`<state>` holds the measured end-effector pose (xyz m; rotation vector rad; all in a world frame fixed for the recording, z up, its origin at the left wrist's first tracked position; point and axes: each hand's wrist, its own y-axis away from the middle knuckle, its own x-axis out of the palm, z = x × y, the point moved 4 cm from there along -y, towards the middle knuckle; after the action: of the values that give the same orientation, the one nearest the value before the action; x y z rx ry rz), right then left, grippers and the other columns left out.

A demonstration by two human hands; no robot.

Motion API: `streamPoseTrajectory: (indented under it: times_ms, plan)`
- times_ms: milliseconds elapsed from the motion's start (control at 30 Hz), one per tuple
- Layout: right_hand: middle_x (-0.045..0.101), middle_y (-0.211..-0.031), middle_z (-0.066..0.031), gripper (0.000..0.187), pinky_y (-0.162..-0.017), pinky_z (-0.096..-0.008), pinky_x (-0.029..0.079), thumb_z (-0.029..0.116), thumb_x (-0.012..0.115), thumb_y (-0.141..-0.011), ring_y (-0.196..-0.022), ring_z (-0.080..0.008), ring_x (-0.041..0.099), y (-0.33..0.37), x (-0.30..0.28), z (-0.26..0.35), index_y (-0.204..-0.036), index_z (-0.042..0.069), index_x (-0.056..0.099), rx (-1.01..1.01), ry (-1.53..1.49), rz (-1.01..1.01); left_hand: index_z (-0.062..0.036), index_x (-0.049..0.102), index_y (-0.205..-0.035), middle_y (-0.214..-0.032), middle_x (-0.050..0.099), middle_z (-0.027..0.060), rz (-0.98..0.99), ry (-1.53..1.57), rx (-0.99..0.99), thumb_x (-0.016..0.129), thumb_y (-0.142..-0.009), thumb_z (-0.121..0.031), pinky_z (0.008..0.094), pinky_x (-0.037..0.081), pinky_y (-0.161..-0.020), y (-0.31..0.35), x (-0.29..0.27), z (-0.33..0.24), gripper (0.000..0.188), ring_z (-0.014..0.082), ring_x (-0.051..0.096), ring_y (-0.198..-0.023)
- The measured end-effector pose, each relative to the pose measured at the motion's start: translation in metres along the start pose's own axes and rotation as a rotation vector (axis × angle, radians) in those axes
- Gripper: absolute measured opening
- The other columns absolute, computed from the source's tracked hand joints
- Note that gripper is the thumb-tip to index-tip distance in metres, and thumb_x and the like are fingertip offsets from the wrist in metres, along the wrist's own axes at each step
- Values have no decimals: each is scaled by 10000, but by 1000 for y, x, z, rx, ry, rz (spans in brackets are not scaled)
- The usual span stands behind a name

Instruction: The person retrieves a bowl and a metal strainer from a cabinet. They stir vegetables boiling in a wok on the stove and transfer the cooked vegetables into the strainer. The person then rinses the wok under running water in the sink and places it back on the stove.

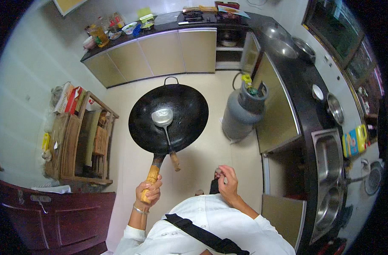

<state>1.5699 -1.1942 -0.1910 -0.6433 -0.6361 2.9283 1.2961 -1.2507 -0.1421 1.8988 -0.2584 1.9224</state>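
Note:
A large black wok (183, 134) hangs in front of me above the floor, its looped metal ear at the far side. My left hand (148, 190) is wrapped round its wooden handle (152, 175). Inside the wok lies a metal wok spatula (162, 117), blade toward the middle. Its short wooden grip (175, 162) sticks out over the near rim, touched by neither hand. My right hand (229, 182) is raised in front of my white shirt, fingers loosely curled and apart from the thumb, and I see nothing held in it.
A grey gas cylinder (243, 111) stands right of the wok, beside an open cabinet door (250, 53). To the left is a wooden rack (81, 140) near a dark red door (58, 214). Black counters (296, 80) run along the far and right sides, with a double sink (328, 157).

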Motion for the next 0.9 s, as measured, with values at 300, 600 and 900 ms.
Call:
streamPoseTrajectory:
  times_ms: [300,600,900]
  plan:
    - [592,-934,-165,259,-723,-324,481,-58,467,-752,-813,-284,594,-217,91,-62,-972,-12,597,132,-30,152,68,337,-1108,-661,415,46,16,87,177,489,-760,-67,220,419,-403,-128,43,-157,403,84,435,-434]
    - [610,-820,-146,220,-617,-307,478,-34,479,-745,-707,-242,603,-410,162,-96,-908,-1,624,29,-73,395,56,347,-1082,-650,410,37,19,109,269,503,-764,-73,211,411,-390,-254,86,-239,377,76,430,-426]
    - [613,-826,-144,190,-608,-283,484,-27,479,-777,-712,-222,609,-567,298,-114,-906,-21,618,52,-202,441,47,335,-1117,-670,421,37,30,62,164,507,-772,-77,214,394,-386,-388,122,-403,405,80,431,-436]
